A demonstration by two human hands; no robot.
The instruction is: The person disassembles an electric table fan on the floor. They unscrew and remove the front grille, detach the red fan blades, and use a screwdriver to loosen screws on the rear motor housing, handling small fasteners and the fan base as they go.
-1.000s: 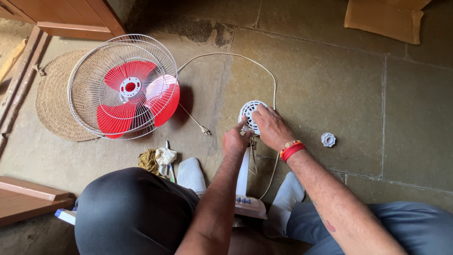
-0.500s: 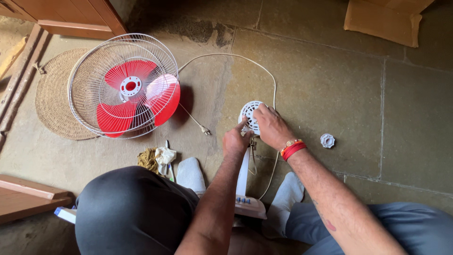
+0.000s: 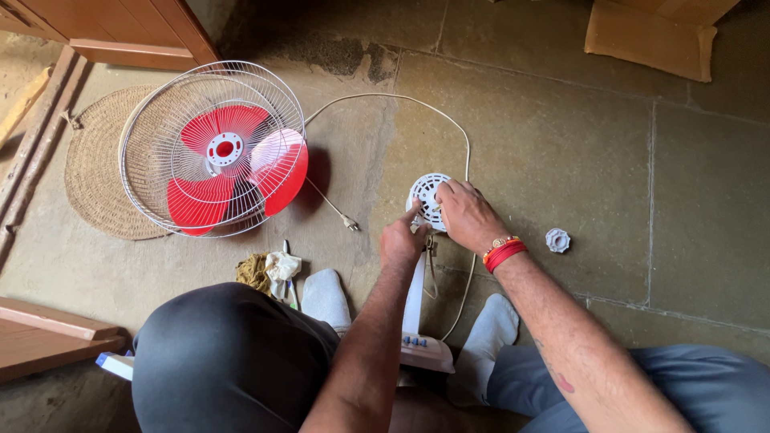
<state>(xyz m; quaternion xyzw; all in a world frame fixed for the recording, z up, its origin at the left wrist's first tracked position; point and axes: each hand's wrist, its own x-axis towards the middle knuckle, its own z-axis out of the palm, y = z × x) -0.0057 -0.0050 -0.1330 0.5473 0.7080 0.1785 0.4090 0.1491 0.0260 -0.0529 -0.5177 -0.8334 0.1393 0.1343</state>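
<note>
Stone floor (image 3: 561,144) carried everything. Wire fan cage (image 3: 212,148) with red blades lay flat, well apart to left, partly over woven mat (image 3: 92,180). White fan stand (image 3: 419,321) lay between person's socked feet; round white motor housing (image 3: 427,196) at its far end. Right hand (image 3: 469,216) rested on housing, fingers curled over rim. Left hand (image 3: 403,239) touched near side, fingers part bent (grip unclear). Housing probably light, stiff plastic, vents brittle; best held by rim. White cord (image 3: 401,100) looped behind. Small white knob (image 3: 557,240) lay loose, right.
</note>
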